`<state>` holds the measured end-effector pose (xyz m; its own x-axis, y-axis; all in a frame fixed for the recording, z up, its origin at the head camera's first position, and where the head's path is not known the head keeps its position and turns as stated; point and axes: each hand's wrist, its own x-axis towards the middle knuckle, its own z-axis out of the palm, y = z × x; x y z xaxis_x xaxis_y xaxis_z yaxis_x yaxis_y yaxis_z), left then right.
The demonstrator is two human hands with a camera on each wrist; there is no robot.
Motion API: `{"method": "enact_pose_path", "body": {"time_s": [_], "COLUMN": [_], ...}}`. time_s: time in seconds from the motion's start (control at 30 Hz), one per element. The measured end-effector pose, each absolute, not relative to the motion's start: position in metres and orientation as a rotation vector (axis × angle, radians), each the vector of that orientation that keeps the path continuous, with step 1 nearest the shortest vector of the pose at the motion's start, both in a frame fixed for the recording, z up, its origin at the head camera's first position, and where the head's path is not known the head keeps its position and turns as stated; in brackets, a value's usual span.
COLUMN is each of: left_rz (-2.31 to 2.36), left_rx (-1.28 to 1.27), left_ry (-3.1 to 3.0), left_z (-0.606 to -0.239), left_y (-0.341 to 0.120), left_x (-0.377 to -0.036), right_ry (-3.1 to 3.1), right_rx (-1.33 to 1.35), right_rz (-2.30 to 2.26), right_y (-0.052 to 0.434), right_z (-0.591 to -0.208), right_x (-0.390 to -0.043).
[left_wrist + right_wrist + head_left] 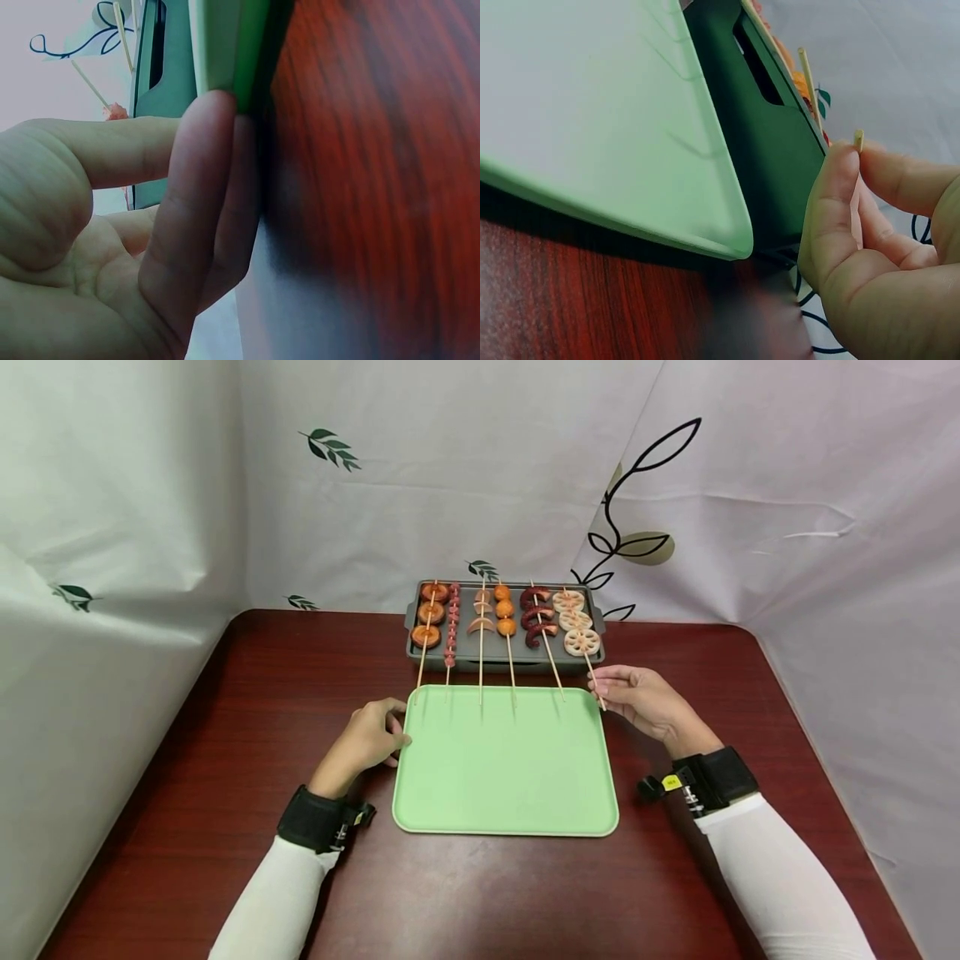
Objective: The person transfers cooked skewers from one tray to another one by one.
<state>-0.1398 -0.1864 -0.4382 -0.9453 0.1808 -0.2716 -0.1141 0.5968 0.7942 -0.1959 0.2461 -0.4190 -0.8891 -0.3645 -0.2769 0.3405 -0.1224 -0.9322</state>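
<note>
My right hand point(637, 697) pinches the lower end of the lotus root skewer point(582, 642) between thumb and fingers. In the right wrist view the stick's tip point(859, 140) pokes out from the pinch. The lotus slices lie at the right end of the grey grill point(495, 652). My left hand point(369, 735) grips the left edge of the green tray point(506, 760), close to its upper left corner. In the left wrist view, fingertips press at the tray's edge point(217, 56). The tray lies in front of the grill, with nothing on it.
Other skewers lie side by side on the grill: mushroom-like caps point(431, 613), small pink pieces point(452, 618), pale curved pieces point(482, 625), orange balls point(506, 608) and octopus tentacles point(537, 616). Their sticks overhang the tray's far edge. Patterned white cloth point(450, 460) hangs behind the dark red table point(495, 902).
</note>
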Motion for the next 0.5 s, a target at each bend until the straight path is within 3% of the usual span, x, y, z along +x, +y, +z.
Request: {"method": "enact_pose_path", "body": {"time_s": [0.5], "left_rz": [1.28], "left_rx": [0.058], "left_ry": [2.497], "left_z": [-0.44], "left_y": [-0.187], "left_x": [-0.14], "right_ry": [1.736], "right_rx": [-0.121], "right_rz": [-1.967], "right_y": [0.251], "right_z": [-0.408], "right_x": [-0.182]}}
